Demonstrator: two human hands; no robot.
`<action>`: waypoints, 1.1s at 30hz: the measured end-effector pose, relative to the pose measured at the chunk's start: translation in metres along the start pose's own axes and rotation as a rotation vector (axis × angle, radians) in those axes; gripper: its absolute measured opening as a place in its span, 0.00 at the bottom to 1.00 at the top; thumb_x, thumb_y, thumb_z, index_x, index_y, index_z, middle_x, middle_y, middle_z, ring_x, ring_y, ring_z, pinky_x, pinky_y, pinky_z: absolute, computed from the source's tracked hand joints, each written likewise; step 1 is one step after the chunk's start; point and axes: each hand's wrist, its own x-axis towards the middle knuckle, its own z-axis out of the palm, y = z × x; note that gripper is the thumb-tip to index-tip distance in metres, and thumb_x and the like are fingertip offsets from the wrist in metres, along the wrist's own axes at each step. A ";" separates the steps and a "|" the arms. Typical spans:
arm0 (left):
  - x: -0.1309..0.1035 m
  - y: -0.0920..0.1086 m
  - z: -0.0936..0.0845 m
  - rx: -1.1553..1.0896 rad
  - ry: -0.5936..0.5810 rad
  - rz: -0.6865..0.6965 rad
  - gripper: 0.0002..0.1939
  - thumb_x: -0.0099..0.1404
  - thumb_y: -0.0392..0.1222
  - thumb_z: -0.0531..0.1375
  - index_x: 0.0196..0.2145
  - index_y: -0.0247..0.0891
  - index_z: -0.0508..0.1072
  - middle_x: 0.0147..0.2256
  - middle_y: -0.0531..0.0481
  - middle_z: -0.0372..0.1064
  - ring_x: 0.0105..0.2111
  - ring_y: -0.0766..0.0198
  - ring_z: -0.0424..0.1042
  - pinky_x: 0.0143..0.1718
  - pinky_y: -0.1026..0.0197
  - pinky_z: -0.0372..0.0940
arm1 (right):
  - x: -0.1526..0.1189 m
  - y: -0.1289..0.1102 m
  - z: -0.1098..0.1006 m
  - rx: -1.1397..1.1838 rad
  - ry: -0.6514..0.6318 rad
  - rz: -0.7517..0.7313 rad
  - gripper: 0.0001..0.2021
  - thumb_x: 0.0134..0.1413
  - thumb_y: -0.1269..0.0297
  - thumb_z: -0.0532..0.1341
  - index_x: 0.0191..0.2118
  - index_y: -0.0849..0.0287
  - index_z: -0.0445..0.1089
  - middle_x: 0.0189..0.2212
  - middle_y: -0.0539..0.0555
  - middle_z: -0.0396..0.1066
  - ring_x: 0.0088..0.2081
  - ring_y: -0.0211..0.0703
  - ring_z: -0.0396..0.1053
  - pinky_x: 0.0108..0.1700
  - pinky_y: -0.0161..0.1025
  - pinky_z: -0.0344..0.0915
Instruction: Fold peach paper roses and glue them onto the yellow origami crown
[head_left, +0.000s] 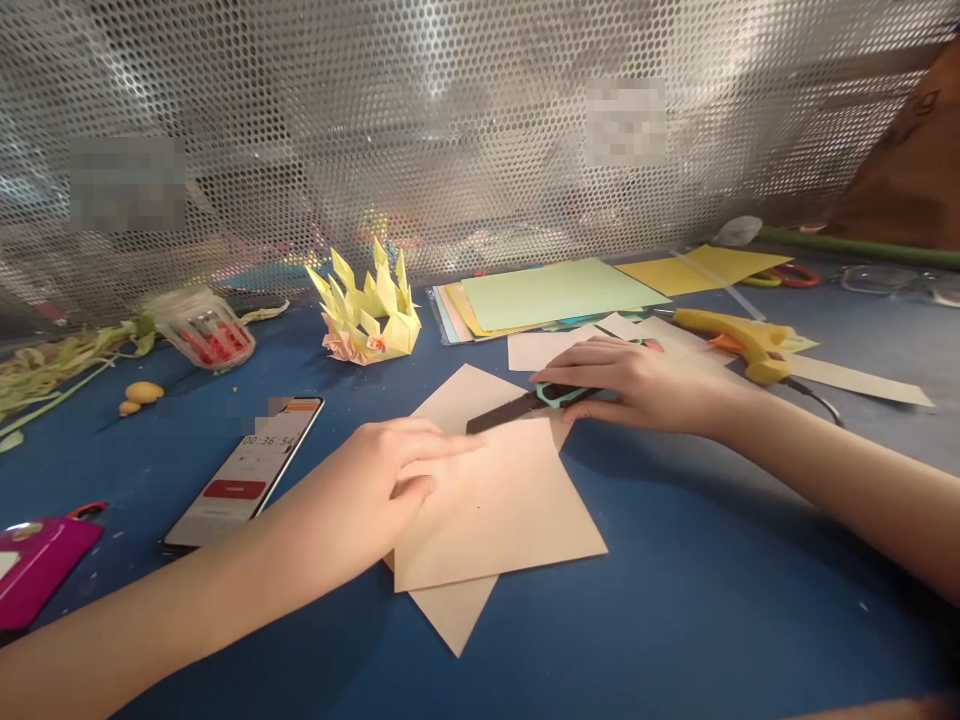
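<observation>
One paper sheet lies under the flat, open left hand; at two o'clock from it, the right hand grips scissors.

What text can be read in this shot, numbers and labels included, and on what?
"00:36:54": screen of the black-edged phone; last digit partly cut off.
Smaller screen text, red button included: too small to read.
Dark lettering on the brown panel at right: partial, whole word unreadable.
Two pale patches over the perforated metal mesh: blurred, unreadable.
No other readable text.
</observation>
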 end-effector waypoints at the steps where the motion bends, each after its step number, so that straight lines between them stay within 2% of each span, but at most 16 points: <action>1: 0.000 0.001 -0.002 0.011 0.033 -0.018 0.27 0.67 0.32 0.55 0.58 0.53 0.80 0.52 0.56 0.80 0.51 0.55 0.81 0.53 0.58 0.74 | 0.000 0.000 0.000 0.007 -0.002 0.004 0.22 0.74 0.51 0.55 0.60 0.57 0.76 0.48 0.62 0.80 0.51 0.53 0.77 0.56 0.49 0.71; 6: 0.004 0.002 -0.011 0.086 0.107 -0.157 0.23 0.66 0.39 0.60 0.56 0.50 0.80 0.54 0.52 0.80 0.51 0.48 0.81 0.53 0.49 0.75 | 0.001 -0.001 -0.004 0.120 -0.063 0.027 0.24 0.72 0.47 0.57 0.60 0.58 0.77 0.49 0.63 0.80 0.52 0.53 0.77 0.56 0.48 0.72; 10: 0.001 -0.001 -0.011 0.152 0.070 -0.227 0.24 0.66 0.46 0.62 0.59 0.47 0.78 0.57 0.47 0.77 0.51 0.44 0.80 0.53 0.44 0.75 | 0.002 -0.003 -0.006 0.199 -0.143 0.059 0.24 0.70 0.46 0.60 0.60 0.55 0.78 0.52 0.61 0.79 0.50 0.52 0.78 0.53 0.46 0.73; 13: -0.004 -0.004 -0.003 0.223 -0.014 -0.167 0.21 0.69 0.53 0.62 0.55 0.44 0.81 0.58 0.42 0.75 0.52 0.41 0.79 0.50 0.42 0.76 | 0.002 -0.007 -0.007 0.251 -0.193 0.065 0.22 0.68 0.47 0.62 0.59 0.52 0.78 0.51 0.58 0.79 0.48 0.50 0.79 0.50 0.43 0.74; 15: -0.006 -0.006 0.005 0.261 -0.020 -0.066 0.22 0.70 0.56 0.62 0.54 0.41 0.82 0.65 0.39 0.67 0.62 0.36 0.71 0.56 0.38 0.73 | 0.002 -0.010 -0.007 0.286 -0.217 0.080 0.20 0.68 0.49 0.63 0.59 0.51 0.78 0.50 0.57 0.79 0.48 0.49 0.78 0.50 0.43 0.74; 17: -0.007 -0.007 0.015 0.248 -0.027 0.068 0.30 0.72 0.61 0.61 0.63 0.41 0.74 0.75 0.40 0.50 0.72 0.36 0.54 0.66 0.36 0.63 | 0.003 -0.014 -0.005 0.304 -0.224 0.077 0.19 0.69 0.52 0.62 0.59 0.52 0.78 0.50 0.58 0.78 0.47 0.49 0.78 0.50 0.43 0.73; 19: -0.005 -0.008 0.026 0.188 -0.076 0.205 0.39 0.75 0.65 0.55 0.74 0.45 0.56 0.78 0.45 0.37 0.77 0.43 0.41 0.73 0.38 0.51 | 0.002 -0.017 -0.003 0.299 -0.216 0.050 0.20 0.69 0.53 0.62 0.60 0.54 0.78 0.49 0.60 0.78 0.47 0.50 0.78 0.49 0.44 0.72; 20: -0.004 -0.009 0.031 0.159 -0.107 0.252 0.42 0.75 0.67 0.52 0.77 0.46 0.47 0.78 0.46 0.33 0.77 0.47 0.36 0.74 0.39 0.47 | 0.002 -0.019 -0.001 0.292 -0.210 0.026 0.20 0.70 0.54 0.62 0.60 0.55 0.77 0.48 0.60 0.77 0.47 0.49 0.77 0.49 0.44 0.72; 22: -0.002 -0.011 0.041 0.121 -0.167 0.283 0.47 0.74 0.70 0.49 0.78 0.45 0.35 0.78 0.46 0.30 0.78 0.51 0.32 0.76 0.41 0.41 | 0.002 -0.021 0.001 0.269 -0.195 -0.020 0.19 0.70 0.56 0.61 0.60 0.56 0.77 0.48 0.61 0.77 0.46 0.49 0.77 0.49 0.43 0.71; 24: 0.000 -0.014 0.048 0.116 -0.246 0.271 0.50 0.73 0.72 0.49 0.78 0.42 0.32 0.78 0.44 0.28 0.77 0.50 0.32 0.76 0.41 0.39 | 0.002 -0.021 0.004 0.235 -0.173 -0.063 0.18 0.71 0.58 0.60 0.60 0.57 0.77 0.47 0.61 0.77 0.45 0.47 0.76 0.48 0.42 0.70; 26: 0.000 -0.017 0.054 0.144 -0.292 0.230 0.49 0.75 0.71 0.48 0.78 0.38 0.34 0.77 0.42 0.28 0.77 0.48 0.33 0.76 0.40 0.40 | 0.002 -0.021 0.005 0.195 -0.147 -0.103 0.18 0.72 0.58 0.59 0.59 0.58 0.77 0.46 0.61 0.77 0.44 0.46 0.76 0.47 0.41 0.70; 29: -0.001 -0.017 0.059 0.202 -0.242 0.152 0.44 0.78 0.66 0.43 0.78 0.35 0.37 0.77 0.42 0.30 0.77 0.47 0.35 0.76 0.38 0.40 | 0.004 -0.020 0.007 0.145 -0.119 -0.153 0.18 0.74 0.58 0.56 0.59 0.59 0.76 0.45 0.61 0.78 0.44 0.47 0.76 0.47 0.41 0.70; 33: -0.003 -0.015 0.057 0.240 -0.211 0.130 0.39 0.79 0.65 0.42 0.78 0.43 0.41 0.77 0.44 0.35 0.77 0.46 0.38 0.74 0.34 0.42 | 0.005 -0.019 0.010 0.107 -0.115 -0.170 0.19 0.75 0.58 0.54 0.59 0.60 0.75 0.46 0.62 0.77 0.46 0.48 0.75 0.49 0.42 0.69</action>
